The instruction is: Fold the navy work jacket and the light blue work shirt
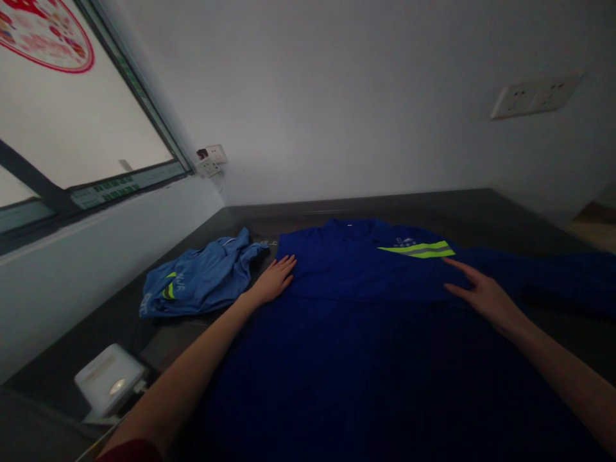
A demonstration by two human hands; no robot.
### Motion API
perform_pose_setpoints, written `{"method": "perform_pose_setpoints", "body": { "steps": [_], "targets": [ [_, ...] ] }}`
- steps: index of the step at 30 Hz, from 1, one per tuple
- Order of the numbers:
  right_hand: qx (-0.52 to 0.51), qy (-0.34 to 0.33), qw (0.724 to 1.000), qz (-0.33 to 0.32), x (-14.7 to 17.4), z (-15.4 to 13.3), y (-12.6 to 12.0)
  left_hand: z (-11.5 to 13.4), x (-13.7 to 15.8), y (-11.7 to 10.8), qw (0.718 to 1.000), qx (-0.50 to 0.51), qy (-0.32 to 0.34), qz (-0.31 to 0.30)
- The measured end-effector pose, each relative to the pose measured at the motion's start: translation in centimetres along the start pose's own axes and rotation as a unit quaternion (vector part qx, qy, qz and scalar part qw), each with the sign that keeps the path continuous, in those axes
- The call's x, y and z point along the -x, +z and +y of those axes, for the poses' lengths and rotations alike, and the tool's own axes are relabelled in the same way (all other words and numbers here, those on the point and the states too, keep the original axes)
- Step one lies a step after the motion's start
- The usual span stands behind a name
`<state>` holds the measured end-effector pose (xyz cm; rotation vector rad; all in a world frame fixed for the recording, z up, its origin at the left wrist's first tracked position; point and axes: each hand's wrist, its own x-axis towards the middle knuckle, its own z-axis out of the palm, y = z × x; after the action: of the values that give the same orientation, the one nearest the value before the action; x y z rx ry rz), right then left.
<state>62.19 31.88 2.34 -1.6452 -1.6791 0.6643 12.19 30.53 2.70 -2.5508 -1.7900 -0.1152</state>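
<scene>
A dark blue work jacket (346, 276) lies spread on the dark tabletop, its collar toward the wall. A yellow-green reflective strip and white lettering mark its chest on the right. My left hand (276, 279) rests flat on the jacket's left edge, fingers stretched out. Near the reflective strip, my right hand (476, 292) is at the jacket's right side, thumb and forefinger apart and nothing between them. Whether the right fingertips touch the cloth I cannot tell. One sleeve (563, 276) stretches out to the right.
A lighter blue garment (206, 273) with reflective patches lies crumpled at the left of the dark tabletop (462, 208). A white boxy device (110, 378) stands at the front left. Wall sockets (536, 96) are on the right, more (212, 160) in the corner by the window (81, 109).
</scene>
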Motion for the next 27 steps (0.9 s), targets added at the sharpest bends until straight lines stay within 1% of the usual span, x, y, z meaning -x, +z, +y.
{"method": "perform_pose_setpoints", "body": {
  "steps": [1, 3, 5, 7, 9, 11, 12, 13, 15, 16, 17, 18, 19, 21, 24, 27],
  "targets": [
    [0.005, 0.007, 1.0, -0.02, -0.1, 0.0, -0.2, -0.3, 0.1, 0.4, 1.0, 0.008, 0.006, -0.029],
    [-0.003, 0.023, 0.999, -0.048, -0.2, 0.1, -0.4, -1.2, 0.3, 1.1, 0.998, 0.021, -0.001, -0.055],
    [0.012, 0.011, 0.999, -0.036, -0.3, 0.2, -0.5, -2.0, 0.2, 1.4, 0.998, 0.025, -0.011, -0.056],
    [0.035, -0.017, 0.999, -0.028, -0.6, 0.7, -0.5, -2.4, 0.0, 1.4, 0.998, 0.025, -0.032, -0.055],
    [0.057, -0.044, 0.996, -0.047, -1.1, 1.4, -0.6, -2.4, -0.5, 1.0, 0.997, 0.023, -0.058, -0.053],
    [0.092, -0.071, 0.991, -0.066, -1.5, 2.0, -0.9, -2.1, -1.5, 0.5, 0.996, 0.02, -0.079, -0.029],
    [0.121, -0.083, 0.987, -0.058, -1.6, 2.2, -1.1, -1.9, -2.3, 0.2, 0.996, 0.019, -0.082, -0.003],
    [0.157, -0.096, 0.982, -0.036, -1.7, 2.1, -1.2, -1.8, -3.2, 0.1, 0.996, 0.017, -0.08, 0.028],
    [0.223, -0.129, 0.966, 0.035, -1.6, 1.4, -1.3, -1.6, -5.4, 0.0, 0.992, 0.01, -0.087, 0.087],
    [0.243, -0.149, 0.956, 0.067, -1.3, 0.8, -1.2, -1.6, -6.6, 0.2, 0.989, 0.006, -0.103, 0.104],
    [0.25, -0.172, 0.949, 0.087, -0.9, 0.1, -0.8, -1.6, -7.7, 0.6, 0.986, 0.003, -0.129, 0.107],
    [0.247, -0.193, 0.945, 0.089, -0.5, -0.6, -0.3, -1.7, -8.8, 1.0, 0.982, 0.002, -0.158, 0.1],
    [0.238, -0.209, 0.945, 0.076, 0.0, -1.2, 0.3, -1.7, -9.7, 1.5, 0.979, 0.004, -0.182, 0.087],
    [0.224, -0.225, 0.948, 0.018, 0.9, -1.9, 2.0, -1.9, -11.1, 2.6, 0.977, 0.014, -0.205, 0.064],
    [0.242, -0.203, 0.947, -0.066, 1.8, -1.5, 4.0, -2.4, -11.9, 3.9, 0.978, 0.016, -0.198, 0.056],
    [0.265, -0.185, 0.94, -0.106, 2.0, -0.7, 4.6, -3.4, -11.9, 4.3, 0.984, -0.001, -0.177, 0.037]
  ]
}}
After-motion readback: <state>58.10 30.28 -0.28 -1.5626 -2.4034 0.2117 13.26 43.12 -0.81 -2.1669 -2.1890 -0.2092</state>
